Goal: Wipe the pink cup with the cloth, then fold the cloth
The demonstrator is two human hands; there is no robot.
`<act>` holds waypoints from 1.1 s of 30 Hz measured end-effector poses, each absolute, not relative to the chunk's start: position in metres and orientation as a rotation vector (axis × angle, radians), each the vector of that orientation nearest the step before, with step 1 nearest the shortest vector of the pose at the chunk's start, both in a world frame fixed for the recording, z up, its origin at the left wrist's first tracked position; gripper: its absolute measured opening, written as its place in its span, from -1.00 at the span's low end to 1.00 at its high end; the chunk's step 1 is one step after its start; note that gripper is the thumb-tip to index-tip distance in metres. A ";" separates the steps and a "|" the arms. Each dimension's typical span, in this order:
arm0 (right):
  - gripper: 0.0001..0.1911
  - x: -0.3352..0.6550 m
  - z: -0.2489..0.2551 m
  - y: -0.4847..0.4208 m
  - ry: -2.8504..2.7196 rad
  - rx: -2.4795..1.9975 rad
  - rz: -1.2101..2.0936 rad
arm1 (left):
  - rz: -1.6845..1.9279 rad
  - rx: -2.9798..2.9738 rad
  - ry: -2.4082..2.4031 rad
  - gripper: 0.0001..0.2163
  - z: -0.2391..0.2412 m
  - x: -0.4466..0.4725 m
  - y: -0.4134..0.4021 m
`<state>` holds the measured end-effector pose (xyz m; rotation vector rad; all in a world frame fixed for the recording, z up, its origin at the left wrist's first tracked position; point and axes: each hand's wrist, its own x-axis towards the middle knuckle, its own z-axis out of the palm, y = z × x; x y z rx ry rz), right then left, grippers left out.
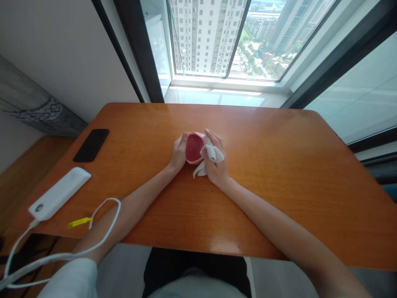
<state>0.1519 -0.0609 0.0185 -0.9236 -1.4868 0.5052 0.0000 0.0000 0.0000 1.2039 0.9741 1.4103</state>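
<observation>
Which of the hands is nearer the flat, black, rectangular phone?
Left. The left hand, holding the rounded pink bowl, is right of the phone; the right hand, holding crumpled white cloth, is farther right.

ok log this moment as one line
left hand: holds pink bowl | right hand: holds white cloth at bowl's rim | surface: wooden table

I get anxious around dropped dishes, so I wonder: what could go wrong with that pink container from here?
The pink container might slip: the left hand holds its side, while the right hand also grips a white cloth. Separately, the white cable crosses the left forearm, so a wide arm movement could snag it.
</observation>
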 end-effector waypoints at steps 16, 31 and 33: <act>-0.51 0.154 0.017 -0.062 -1.401 -0.940 0.509 | 1.343 1.235 0.887 -0.38 -0.002 0.000 0.000; -0.40 0.152 0.018 -0.062 -1.600 -0.867 0.503 | 1.487 0.970 0.944 -0.36 -0.003 0.000 0.004; -0.36 0.151 0.018 -0.061 -1.692 -0.802 0.517 | 1.547 0.879 0.988 -0.34 -0.004 -0.001 0.008</act>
